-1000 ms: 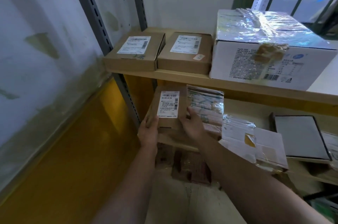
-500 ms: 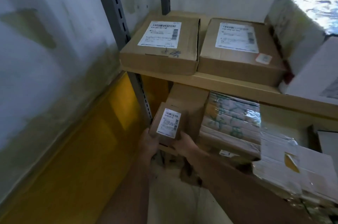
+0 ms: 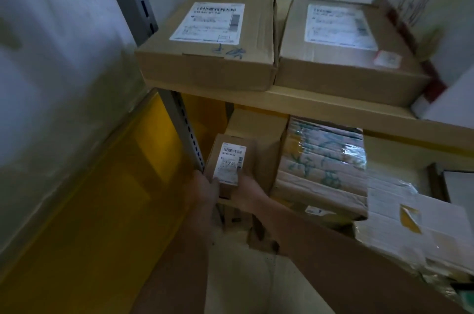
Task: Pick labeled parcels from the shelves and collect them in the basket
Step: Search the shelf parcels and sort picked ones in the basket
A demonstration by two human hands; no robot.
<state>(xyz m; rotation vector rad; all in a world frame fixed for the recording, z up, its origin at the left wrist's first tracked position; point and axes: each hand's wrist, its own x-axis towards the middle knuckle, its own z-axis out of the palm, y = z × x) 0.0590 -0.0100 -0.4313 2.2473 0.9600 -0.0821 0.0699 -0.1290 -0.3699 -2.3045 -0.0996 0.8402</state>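
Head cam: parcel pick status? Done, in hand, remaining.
Done: nothing confirmable, as no basket is in view. In hand: the left hand and right hand both grip the small labeled parcel, in front of a plain brown box below the upper shelf. Left: getting it into the basket. The left flat box and right flat box, both labeled, sit unpicked on that shelf.

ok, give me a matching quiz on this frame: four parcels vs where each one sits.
1 small labeled parcel
2 box with blue scribble
3 box with small sticker
4 plastic-wrapped bundle

A upper shelf, right
B gripped by left hand and right hand
C under the upper shelf, right of the plain carton
D upper shelf, left

Pairs: 1-B, 2-D, 3-A, 4-C
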